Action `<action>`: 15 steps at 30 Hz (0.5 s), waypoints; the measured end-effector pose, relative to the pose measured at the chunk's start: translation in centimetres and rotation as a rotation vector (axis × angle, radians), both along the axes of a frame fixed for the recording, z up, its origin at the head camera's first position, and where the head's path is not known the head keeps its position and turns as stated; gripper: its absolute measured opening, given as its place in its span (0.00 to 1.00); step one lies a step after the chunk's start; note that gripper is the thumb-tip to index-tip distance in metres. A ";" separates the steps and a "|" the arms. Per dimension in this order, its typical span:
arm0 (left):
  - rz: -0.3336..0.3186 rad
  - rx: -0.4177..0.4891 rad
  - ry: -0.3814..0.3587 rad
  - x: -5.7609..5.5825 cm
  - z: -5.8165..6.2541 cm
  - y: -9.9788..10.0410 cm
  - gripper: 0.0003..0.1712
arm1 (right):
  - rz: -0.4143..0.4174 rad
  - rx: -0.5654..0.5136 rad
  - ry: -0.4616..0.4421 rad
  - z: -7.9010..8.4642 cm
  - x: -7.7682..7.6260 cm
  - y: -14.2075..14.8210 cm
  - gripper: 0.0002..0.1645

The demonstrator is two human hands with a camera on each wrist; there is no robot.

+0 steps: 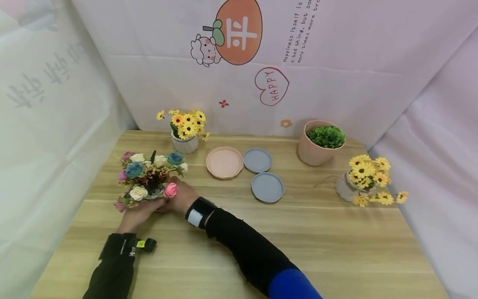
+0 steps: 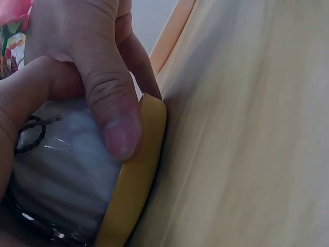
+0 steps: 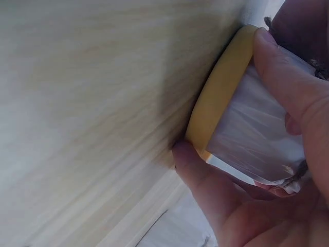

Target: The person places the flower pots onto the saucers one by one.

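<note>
A pot of artificial roses (image 1: 135,170) in pink, white and blue stands at the left of the table, held between both hands. Its pale pot (image 2: 67,164) has a shiny clear wrap and dark twine. Under it sits a yellow saucer (image 3: 218,92), close to the tabletop. My left hand (image 1: 143,212) grips the pot's near side, its thumb bent against the wrap. On the right side, my right hand (image 1: 183,194) grips the yellow saucer; thumb and a finger press its rim in the right wrist view. Blossoms hide part of both hands from above.
Behind the roses stands a white pot with yellow daisies (image 1: 185,143). A pink saucer (image 1: 224,162) and two blue-grey saucers (image 1: 257,160) lie mid-table. A pink pot (image 1: 315,150) with greenery and another daisy pot (image 1: 344,189), tilted, are at right. White cloth walls (image 1: 422,166) surround the table.
</note>
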State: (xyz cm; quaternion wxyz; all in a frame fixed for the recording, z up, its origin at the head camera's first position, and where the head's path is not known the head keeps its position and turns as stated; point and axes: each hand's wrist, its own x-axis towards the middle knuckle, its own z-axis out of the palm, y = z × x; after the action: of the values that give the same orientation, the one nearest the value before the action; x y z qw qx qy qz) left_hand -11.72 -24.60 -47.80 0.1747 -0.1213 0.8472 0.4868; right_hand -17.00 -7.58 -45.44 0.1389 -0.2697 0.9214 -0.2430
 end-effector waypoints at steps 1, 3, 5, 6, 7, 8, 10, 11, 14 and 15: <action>0.001 -0.007 -0.014 0.0 0.0 -0.3 0.60 | 0.003 0.003 0.002 0.0 -0.1 -0.4 0.63; -0.013 -0.052 -0.045 -0.1 0.1 -0.9 0.58 | 0.007 -0.001 0.009 -0.1 -0.3 -1.0 0.63; -0.031 -0.078 -0.058 -0.2 0.1 -1.4 0.56 | 0.014 -0.005 0.018 -0.3 -0.6 -1.6 0.62; -0.042 -0.088 -0.062 -0.3 0.1 -1.7 0.56 | 0.016 -0.005 0.021 -0.3 -0.7 -1.8 0.63; -0.053 -0.097 -0.062 -0.4 0.1 -2.0 0.57 | 0.017 -0.005 0.023 -0.4 -0.8 -2.0 0.63; -0.068 -0.111 -0.065 -0.5 0.2 -2.2 0.58 | 0.017 -0.008 0.024 -0.4 -0.9 -2.2 0.63; -0.081 -0.119 -0.057 -0.8 0.2 -2.6 0.59 | 0.012 -0.011 0.024 -0.6 -1.1 -2.5 0.62; -0.088 -0.124 -0.054 -1.0 0.2 -2.8 0.59 | 0.009 -0.017 0.022 -0.6 -1.3 -2.6 0.62; -0.127 -0.164 -0.042 -1.5 0.2 -3.2 0.56 | -0.002 -0.021 0.018 -0.7 -1.6 -2.9 0.62; -0.136 -0.178 -0.040 -1.7 0.1 -3.4 0.55 | -0.007 -0.021 0.019 -0.8 -1.7 -3.0 0.62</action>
State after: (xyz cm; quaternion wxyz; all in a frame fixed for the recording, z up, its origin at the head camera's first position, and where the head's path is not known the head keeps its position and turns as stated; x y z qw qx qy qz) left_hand -13.41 -27.95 -47.66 0.2130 -0.0882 0.8897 0.3941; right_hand -18.71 -10.63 -46.22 0.1265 -0.2703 0.9210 -0.2503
